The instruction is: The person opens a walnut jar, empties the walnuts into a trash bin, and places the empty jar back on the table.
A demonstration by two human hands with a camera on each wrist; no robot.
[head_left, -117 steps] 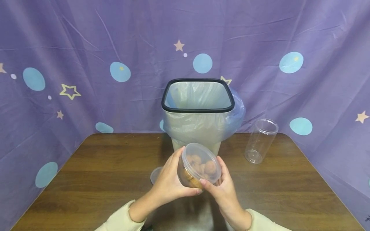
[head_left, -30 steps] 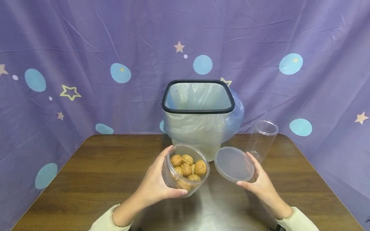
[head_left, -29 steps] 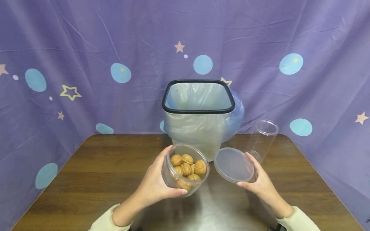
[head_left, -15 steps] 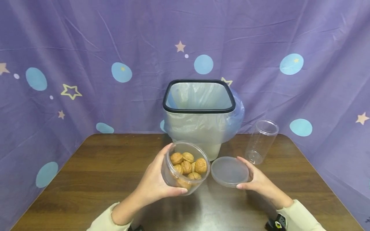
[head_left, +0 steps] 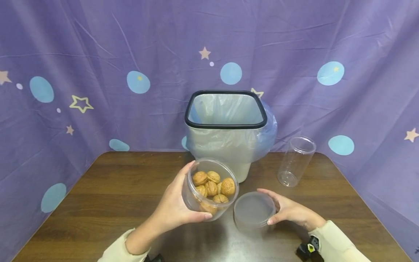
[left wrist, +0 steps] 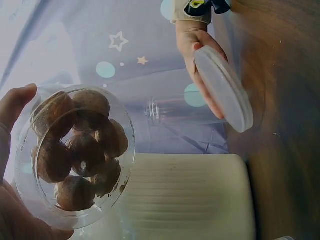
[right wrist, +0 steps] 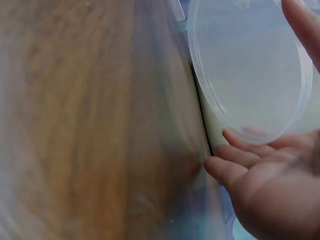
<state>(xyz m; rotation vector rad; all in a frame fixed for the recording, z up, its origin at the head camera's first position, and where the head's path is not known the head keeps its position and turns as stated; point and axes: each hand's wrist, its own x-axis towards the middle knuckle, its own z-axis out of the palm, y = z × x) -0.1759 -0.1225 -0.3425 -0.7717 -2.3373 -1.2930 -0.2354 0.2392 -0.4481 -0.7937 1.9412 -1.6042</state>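
A clear plastic jar [head_left: 226, 170] holding several walnuts [head_left: 211, 188] is tilted over the table, its mouth toward me. My left hand [head_left: 173, 203] grips it round the side; in the left wrist view, the fingers and thumb lie along the jar's outer wall [left wrist: 125, 170]. To the right, my right hand [head_left: 289, 211] pinches a round translucent lid [head_left: 253, 209] by its edge, low over the table and apart from the jar. The right wrist view has the lid [right wrist: 250, 70] between the thumb and fingers.
A bin [head_left: 226, 145] with a black rim and a bluish plastic liner stands behind the hands. To its right, an empty tall clear jar [head_left: 296, 162] stands on the brown wooden table [head_left: 131, 182]. A purple patterned curtain [head_left: 163, 47] hangs behind.
Earlier both hands held the lidded jar; then the lid came off in my right hand. Since then, the right hand has lowered the lid and brought it left. The left hand has barely moved.
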